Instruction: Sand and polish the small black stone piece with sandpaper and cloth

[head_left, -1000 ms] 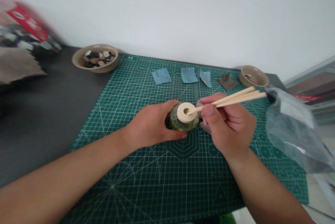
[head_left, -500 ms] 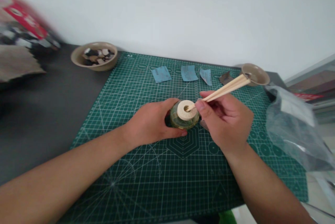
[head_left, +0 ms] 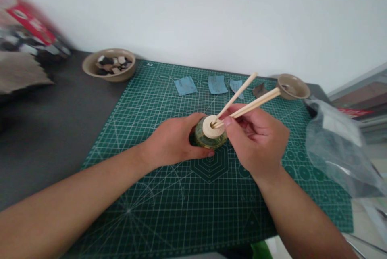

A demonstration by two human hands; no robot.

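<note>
A round glass bottle [head_left: 208,140] with yellowish-green patterning stands over the cutting mat, capped by a pale wooden ring-shaped lid [head_left: 214,132]. My left hand [head_left: 178,140] is closed around the bottle's left side. Several thin wooden sticks [head_left: 255,103] are pinched between the thumb and fingers of my right hand [head_left: 258,138]. Their lower ends are in the lid's centre hole. One stick [head_left: 240,92] has spread apart from the others and leans up and away, resting in the same hole. The sticks' ends inside the bottle cannot be made out.
The green cutting mat [head_left: 151,226] covers much of the dark table [head_left: 54,138]. Blue paper pieces [head_left: 185,86] lie along its back. A bowl of stones [head_left: 109,74] is at the left, a smaller bowl [head_left: 293,86] at the back right, and a clear plastic bag [head_left: 335,150] at the right edge.
One stick has separated from the bundle and now points more upward. The remaining sticks have shifted slightly left and sit lower with my right hand; my left hand keeps its hold.
</note>
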